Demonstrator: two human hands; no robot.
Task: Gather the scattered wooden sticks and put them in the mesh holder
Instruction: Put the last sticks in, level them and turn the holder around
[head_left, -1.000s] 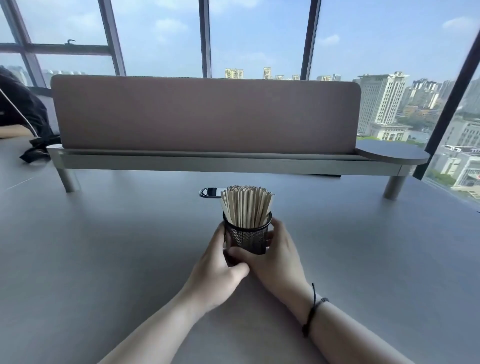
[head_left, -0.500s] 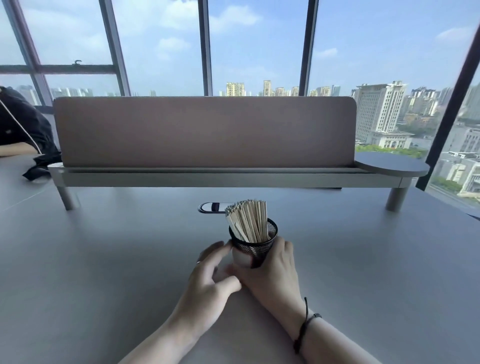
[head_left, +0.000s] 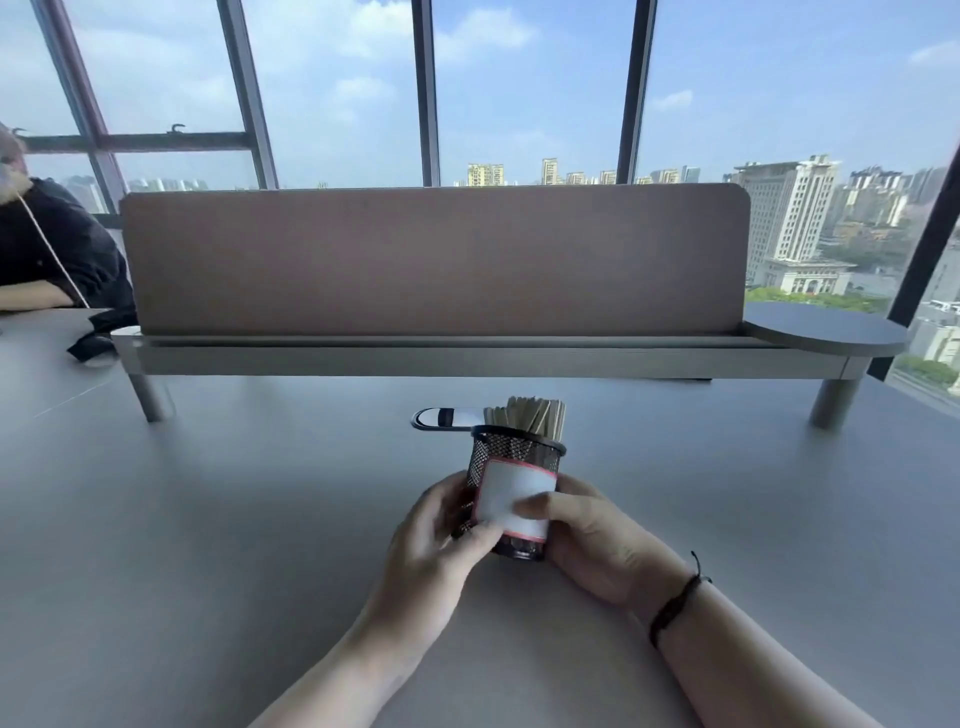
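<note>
The black mesh holder stands at the middle of the grey table, tilted slightly away from me, with a white red-edged label facing me. A bundle of wooden sticks pokes out of its top. My left hand grips the holder's left side and lower edge. My right hand wraps its right side, thumb across the label. No loose sticks show on the table.
A cable-port cover sits in the table just behind the holder. A brown desk divider on a metal shelf spans the back. Another person in dark clothing sits at the far left.
Both hands have lifted and turned the holder so its white label now faces me. My left hand went from resting beside it to gripping it.
</note>
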